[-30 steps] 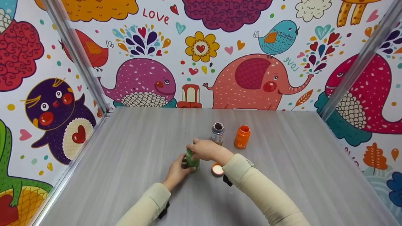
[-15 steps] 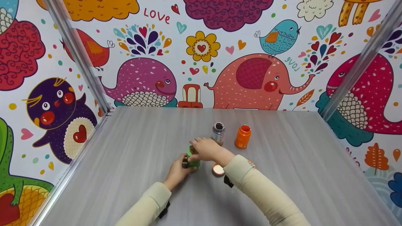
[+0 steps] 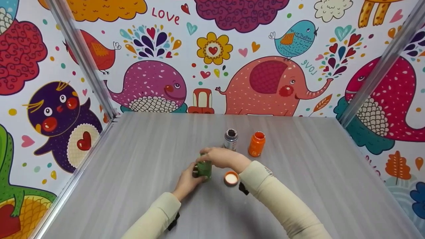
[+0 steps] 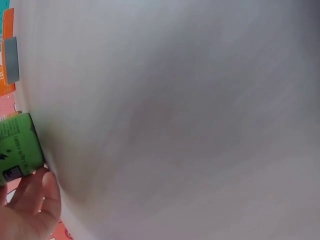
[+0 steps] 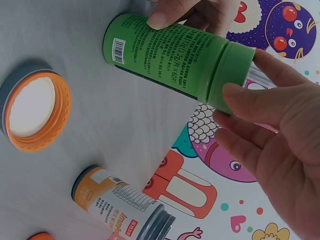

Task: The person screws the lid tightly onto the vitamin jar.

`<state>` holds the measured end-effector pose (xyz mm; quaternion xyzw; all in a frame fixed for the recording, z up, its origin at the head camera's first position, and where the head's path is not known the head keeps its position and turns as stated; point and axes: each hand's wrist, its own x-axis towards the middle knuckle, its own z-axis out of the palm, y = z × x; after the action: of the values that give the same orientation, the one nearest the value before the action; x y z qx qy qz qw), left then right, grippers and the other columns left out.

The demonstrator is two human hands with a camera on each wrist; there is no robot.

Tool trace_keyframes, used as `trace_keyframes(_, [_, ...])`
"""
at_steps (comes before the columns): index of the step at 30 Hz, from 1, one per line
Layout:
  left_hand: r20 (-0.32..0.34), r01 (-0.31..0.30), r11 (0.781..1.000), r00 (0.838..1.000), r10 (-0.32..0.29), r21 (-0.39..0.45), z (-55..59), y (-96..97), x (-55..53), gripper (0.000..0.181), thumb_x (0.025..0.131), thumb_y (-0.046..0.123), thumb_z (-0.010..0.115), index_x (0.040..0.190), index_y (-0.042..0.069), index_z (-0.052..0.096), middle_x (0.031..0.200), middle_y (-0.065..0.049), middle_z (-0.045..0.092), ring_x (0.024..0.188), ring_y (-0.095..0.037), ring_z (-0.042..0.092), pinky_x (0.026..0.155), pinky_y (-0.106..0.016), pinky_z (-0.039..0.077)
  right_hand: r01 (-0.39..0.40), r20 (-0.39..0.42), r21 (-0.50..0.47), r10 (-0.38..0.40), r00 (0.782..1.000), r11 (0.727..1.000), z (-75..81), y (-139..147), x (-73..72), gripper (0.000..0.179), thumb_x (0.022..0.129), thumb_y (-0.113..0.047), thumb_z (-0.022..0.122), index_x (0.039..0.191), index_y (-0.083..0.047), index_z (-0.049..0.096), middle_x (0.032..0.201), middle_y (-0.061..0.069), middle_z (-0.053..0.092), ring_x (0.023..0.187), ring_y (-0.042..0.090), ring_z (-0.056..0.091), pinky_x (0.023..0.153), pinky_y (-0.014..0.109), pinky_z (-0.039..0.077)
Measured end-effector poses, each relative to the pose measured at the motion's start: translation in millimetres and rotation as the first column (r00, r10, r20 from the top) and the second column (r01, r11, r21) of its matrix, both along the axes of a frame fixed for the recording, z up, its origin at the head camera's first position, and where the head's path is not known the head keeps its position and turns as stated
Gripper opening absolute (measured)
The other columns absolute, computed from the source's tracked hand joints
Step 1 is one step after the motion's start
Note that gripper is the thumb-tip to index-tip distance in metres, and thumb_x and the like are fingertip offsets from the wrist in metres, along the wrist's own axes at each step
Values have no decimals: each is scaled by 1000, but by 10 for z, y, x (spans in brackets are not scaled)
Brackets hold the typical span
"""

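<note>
Bottle (image 5: 162, 57) in green, gripped by left hand (image 3: 189, 179), cap (image 5: 227, 67) pinched by right hand (image 3: 219, 157), orange-lined lid (image 3: 231, 178) nearby

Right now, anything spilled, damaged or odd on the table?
No spill or damage visible around the green bottle. One mild oddity: the gray bottle has a pale, ragged-looking rim, cause unclear. The upturned cap looks simply set aside.

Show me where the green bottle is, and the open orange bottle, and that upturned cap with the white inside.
Green bottle (image 5: 167, 60): right wrist view, printed side of its body.
Orange bottle (image 3: 257, 145): head view, middle of its body.
Upturned cap (image 5: 34, 107): right wrist view, white inner face.
</note>
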<state>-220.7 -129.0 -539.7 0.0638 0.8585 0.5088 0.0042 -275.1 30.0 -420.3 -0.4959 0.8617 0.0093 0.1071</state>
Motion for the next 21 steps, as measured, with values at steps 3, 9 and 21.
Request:
trace_keyframes(3, [-6, 2, 1000, 1000, -2, 1, 2, 6, -6, 60, 81, 25, 69, 131, 3, 42, 114, -20, 57, 98, -30, 59, 84, -44, 47, 14, 9, 12, -14, 1000, 1000, 9, -14, 7, 59, 80, 5, 64, 130, -24, 53, 135, 7, 48, 116, 21, 53, 90, 32, 47])
trace_keyframes(9, [2, 3, 1000, 1000, -3, -1, -4, 14, -12, 56, 82, 25, 69, 128, 5, 44, 113, -18, 58, 97, -27, 60, 84, -42, 47, 70, -15, 43, -69, 997, 997, 21, -36, 34, 53, 84, -3, 62, 132, -24, 50, 128, 9, 51, 105, 22, 58, 88, 32, 48])
trace_keyframes(21, [-8, 3, 1000, 1000, -3, 19, 10, 17, -12, 52, 82, 21, 69, 127, 7, 46, 112, -16, 58, 96, -25, 61, 82, -39, 49, 205, -62, 9, -204, 977, 979, -76, -108, 17, 43, 87, -37, 58, 122, -11, 54, 101, 8, 58, 84, 19, 60, 74, 33, 52])
